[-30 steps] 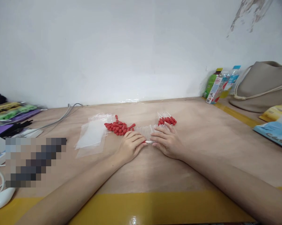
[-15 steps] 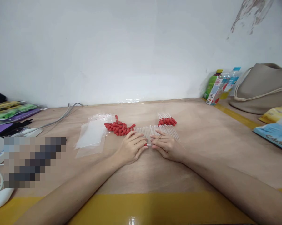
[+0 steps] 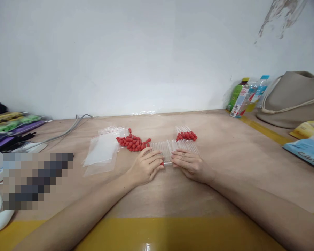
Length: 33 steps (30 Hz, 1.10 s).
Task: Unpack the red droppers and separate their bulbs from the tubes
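Note:
Near the middle of the table, my left hand (image 3: pixel 146 166) is closed with a small red rubber bulb (image 3: pixel 162 163) showing at its fingertips. A clear glass dropper tube (image 3: pixel 168 164) runs from that bulb to my right hand (image 3: pixel 189 164), whose fingers are closed around its other end. Just beyond both hands lies a row of clear glass tubes (image 3: pixel 166 146), partly covered by my fingers. A pile of loose red rubber bulbs (image 3: pixel 132 143) sits beyond my left hand. Behind the row, droppers with red bulbs (image 3: pixel 187 135) lie side by side.
Clear plastic zip bags (image 3: pixel 101 151) lie left of the bulbs. Further left are a grey cable (image 3: pixel 65 132) and packs of coloured goods (image 3: pixel 16 123). At the right stand drink bottles (image 3: pixel 240 99), a grey bag (image 3: pixel 292 97) and a blue packet (image 3: pixel 305 151). A wall (image 3: pixel 146 62) closes the back.
My right hand has shifted slightly right, and more of the glass tube shows between the hands. My left hand stays nearly in place with the red bulb.

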Tool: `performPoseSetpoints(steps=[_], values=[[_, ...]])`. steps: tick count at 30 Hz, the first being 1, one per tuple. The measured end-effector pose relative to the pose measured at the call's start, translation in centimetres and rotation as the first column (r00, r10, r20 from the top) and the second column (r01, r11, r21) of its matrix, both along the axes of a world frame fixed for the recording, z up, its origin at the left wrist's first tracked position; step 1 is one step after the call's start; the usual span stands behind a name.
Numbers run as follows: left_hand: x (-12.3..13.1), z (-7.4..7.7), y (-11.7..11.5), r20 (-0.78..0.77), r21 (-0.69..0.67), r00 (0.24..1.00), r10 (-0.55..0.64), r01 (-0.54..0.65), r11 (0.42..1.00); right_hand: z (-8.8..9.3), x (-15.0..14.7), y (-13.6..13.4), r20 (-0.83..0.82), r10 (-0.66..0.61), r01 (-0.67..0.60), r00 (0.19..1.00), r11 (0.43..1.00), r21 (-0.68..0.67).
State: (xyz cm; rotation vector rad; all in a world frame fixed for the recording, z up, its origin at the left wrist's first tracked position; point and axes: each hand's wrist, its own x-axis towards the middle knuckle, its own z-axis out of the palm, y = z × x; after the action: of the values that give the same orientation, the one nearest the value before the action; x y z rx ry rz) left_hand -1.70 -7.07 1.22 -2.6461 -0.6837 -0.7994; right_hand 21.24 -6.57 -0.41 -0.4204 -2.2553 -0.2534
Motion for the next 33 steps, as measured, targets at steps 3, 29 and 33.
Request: performPoseSetpoints(steps=[3,29,33], values=[[-1.0,0.1,-0.1,0.064,0.028,0.997,0.042,-0.044,0.999,0.4,1.7,0.4,-0.057,-0.054,0.052,0.997,0.998,-0.033],[-7.9,5.8,9.9,-0.020,-0.588,0.636,0.772,-0.632,0.505,0.1,3.0,2.1,0.131,-0.723,0.723,0.679,0.626,-0.292],[-8.0,5.2,10.1,-0.042,-0.568,0.678,0.734,-0.621,0.541,0.1,3.0,2.0,0.143,-0.719,0.722,0.681,0.624,-0.300]])
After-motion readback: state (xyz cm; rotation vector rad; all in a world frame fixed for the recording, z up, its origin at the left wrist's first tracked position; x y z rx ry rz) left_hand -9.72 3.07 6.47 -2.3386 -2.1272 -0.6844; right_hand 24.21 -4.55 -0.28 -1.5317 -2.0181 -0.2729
